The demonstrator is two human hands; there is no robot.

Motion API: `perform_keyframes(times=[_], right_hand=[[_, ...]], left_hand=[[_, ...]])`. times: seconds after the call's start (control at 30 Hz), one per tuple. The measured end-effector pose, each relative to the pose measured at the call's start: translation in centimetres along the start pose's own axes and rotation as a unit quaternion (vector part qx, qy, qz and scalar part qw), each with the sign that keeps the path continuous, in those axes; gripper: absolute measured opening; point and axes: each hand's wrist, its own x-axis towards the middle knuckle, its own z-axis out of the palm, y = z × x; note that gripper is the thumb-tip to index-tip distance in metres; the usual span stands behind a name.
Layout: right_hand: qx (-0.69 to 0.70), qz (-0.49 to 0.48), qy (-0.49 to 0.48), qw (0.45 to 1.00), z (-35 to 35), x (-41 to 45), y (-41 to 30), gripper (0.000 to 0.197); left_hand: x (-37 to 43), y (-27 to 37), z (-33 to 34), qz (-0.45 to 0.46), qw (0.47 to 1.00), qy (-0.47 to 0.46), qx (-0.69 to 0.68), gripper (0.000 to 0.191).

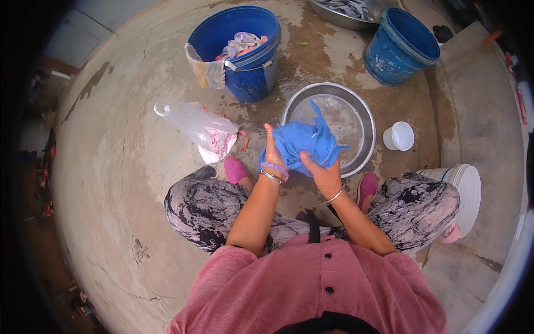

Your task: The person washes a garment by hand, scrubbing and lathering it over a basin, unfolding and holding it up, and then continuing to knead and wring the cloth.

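Note:
A bunched blue cloth [306, 142] is held between my two hands, above the near left part of a round metal basin [367, 150]. My left hand [273, 150] supports the cloth from its left side, fingers stretched upward and partly covered by it. On the right, my right hand [325, 173] grips the cloth from below, with the thumb laid across its front. Loose corners of the cloth stick up and out to the right. Shallow, slightly foamy liquid seems to lie in the basin.
A blue bucket [254, 83] holding clothes stands beyond the basin. Left of the basin lies a plastic bag [200, 125]. To the right are a small white tub [398, 136], a second blue bucket [392, 58] and a white bucket [469, 200]. A metal bowl [346, 18] with grey fabric sits farther back.

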Motion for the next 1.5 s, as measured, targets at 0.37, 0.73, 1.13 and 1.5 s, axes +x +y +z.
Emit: perform_keyframes(times=[0.37, 0.73, 1.13, 1.5], right_hand=[[-0.003, -0.028, 0.028, 0.999, -0.6, 0.2, -0.8, 0.044], [-0.230, -0.133, -0.006, 0.964, 2.5, -1.7, 2.2, 0.047], [-0.355, -0.141, -0.010, 0.924, 4.8, 0.5, 2.3, 0.043], [-0.371, -0.139, -0.013, 0.918, 4.4, 1.0, 3.7, 0.037]], left_hand=[[0.9, 1.1, 0.4, 0.007, 0.997, 0.002, 0.078, 0.037], [2.0, -0.2, -1.4, 0.029, 0.998, 0.018, 0.062, 0.027], [2.3, 0.9, -9.0, 0.210, 0.945, -0.140, 0.208, 0.041], [1.6, 0.7, -4.1, 0.339, 0.854, -0.142, 0.368, 0.033]])
